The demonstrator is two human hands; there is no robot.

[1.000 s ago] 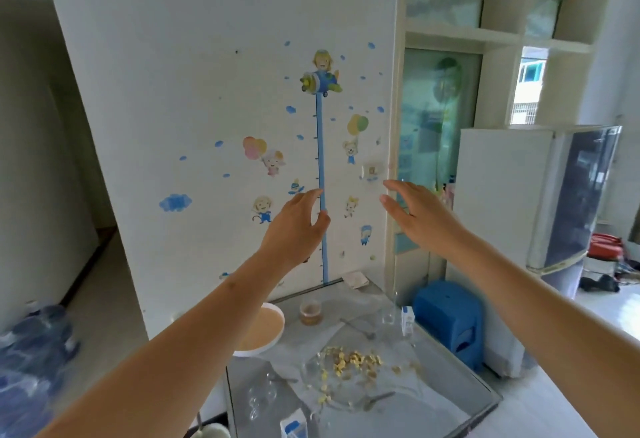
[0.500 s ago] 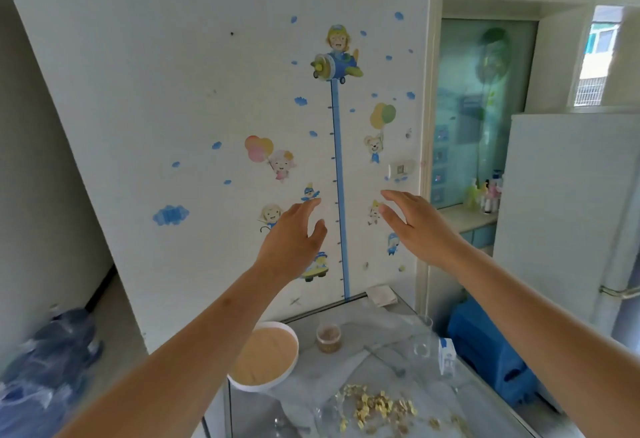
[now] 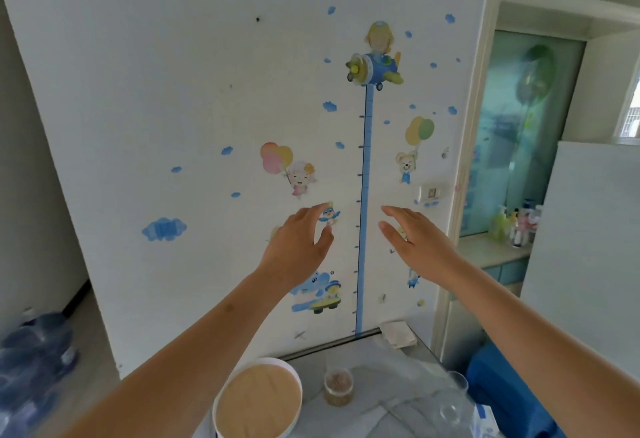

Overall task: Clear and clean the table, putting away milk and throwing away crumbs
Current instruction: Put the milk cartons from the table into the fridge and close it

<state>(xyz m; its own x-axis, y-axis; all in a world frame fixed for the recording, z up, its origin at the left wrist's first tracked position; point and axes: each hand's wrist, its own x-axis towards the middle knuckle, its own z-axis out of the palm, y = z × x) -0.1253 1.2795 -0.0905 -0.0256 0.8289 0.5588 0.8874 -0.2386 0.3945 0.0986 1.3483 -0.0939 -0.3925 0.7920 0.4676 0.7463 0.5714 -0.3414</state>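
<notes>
grip: I've got left hand [image 3: 298, 247] and right hand [image 3: 420, 247] loose-fingered, holding nothing, raised before the wall | milk: small white-and-blue carton [image 3: 486, 417] on the grey marbled table's [image 3: 388, 358] right edge, beside a clear glass [image 3: 453, 399] | guess: hands are up only because I'm stepping in, nothing reached yet
</notes>
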